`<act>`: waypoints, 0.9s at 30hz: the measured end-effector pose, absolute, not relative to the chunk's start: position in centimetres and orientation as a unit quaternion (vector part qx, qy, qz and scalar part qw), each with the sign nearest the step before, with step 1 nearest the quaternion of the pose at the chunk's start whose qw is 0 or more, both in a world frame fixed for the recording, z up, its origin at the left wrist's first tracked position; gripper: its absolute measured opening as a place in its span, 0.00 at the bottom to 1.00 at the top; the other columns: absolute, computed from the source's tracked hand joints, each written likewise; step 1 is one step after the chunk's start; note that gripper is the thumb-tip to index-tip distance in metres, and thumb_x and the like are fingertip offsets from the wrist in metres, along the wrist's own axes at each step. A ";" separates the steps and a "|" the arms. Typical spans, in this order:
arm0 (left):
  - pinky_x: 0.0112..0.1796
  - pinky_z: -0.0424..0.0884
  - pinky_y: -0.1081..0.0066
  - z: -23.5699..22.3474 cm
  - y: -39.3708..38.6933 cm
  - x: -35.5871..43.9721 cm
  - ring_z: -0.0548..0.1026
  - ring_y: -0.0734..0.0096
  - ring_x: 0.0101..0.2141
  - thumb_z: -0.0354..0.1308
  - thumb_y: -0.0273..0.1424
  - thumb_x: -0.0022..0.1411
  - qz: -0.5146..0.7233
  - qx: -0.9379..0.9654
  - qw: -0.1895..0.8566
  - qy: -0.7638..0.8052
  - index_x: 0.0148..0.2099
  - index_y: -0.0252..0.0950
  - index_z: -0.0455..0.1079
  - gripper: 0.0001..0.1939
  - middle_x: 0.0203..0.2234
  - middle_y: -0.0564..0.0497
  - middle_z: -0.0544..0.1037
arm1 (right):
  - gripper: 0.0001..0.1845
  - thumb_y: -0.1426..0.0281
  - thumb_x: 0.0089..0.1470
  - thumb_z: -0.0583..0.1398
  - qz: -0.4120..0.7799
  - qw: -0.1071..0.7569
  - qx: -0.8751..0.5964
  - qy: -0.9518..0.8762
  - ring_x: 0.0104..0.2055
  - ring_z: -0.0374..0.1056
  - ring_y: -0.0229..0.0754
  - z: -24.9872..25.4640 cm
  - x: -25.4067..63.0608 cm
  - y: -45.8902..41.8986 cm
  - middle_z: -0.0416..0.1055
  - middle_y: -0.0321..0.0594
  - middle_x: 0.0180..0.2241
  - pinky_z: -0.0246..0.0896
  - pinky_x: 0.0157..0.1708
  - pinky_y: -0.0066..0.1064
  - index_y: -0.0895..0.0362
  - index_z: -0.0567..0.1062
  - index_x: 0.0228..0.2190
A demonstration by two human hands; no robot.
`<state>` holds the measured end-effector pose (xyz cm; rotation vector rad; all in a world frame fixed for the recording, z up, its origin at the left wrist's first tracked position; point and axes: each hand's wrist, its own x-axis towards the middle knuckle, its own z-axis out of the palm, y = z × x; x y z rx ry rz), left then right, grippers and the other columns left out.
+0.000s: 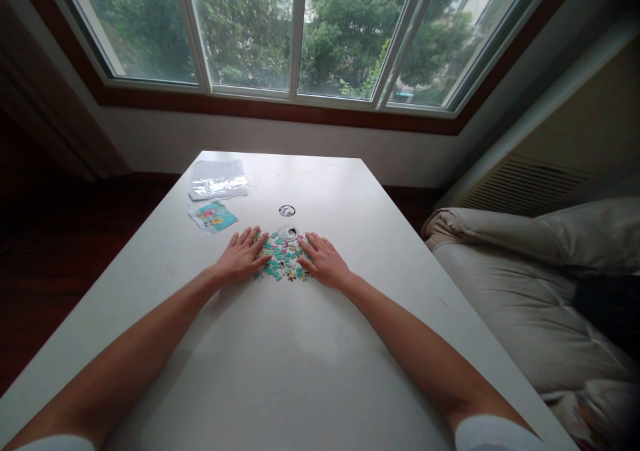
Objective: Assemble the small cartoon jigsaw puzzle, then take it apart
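Note:
A heap of small jigsaw pieces (pixel 283 259), mostly teal with pink and white, lies in the middle of a white table (pixel 280 371). My left hand (pixel 241 256) rests flat on the heap's left side, fingers stretched out. My right hand (pixel 323 260) lies flat on the heap's right side, fingers also spread. Both palms face down and neither hand grips a piece. Both arms reach forward across the table.
A round white lid (pixel 288 232) sits just behind the heap, near a cable hole (pixel 287 210). A colourful picture card (pixel 213 215) and a clear plastic bag (pixel 219 179) lie at the far left. A cushioned seat (pixel 525 291) stands to the right. A window runs along the far wall.

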<state>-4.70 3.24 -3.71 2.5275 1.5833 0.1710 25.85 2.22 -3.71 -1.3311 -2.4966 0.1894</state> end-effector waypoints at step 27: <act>0.58 0.66 0.55 -1.0 4.5 -5.8 0.70 0.54 0.56 0.61 0.37 0.64 0.224 0.862 0.049 0.452 0.39 0.41 0.76 0.07 0.48 0.47 0.79 | 0.35 0.48 0.69 0.46 0.065 0.102 -0.474 -0.872 0.74 0.43 0.53 -3.0 25.5 2.6 0.48 0.48 0.72 0.41 0.70 0.50 0.52 0.61 0.68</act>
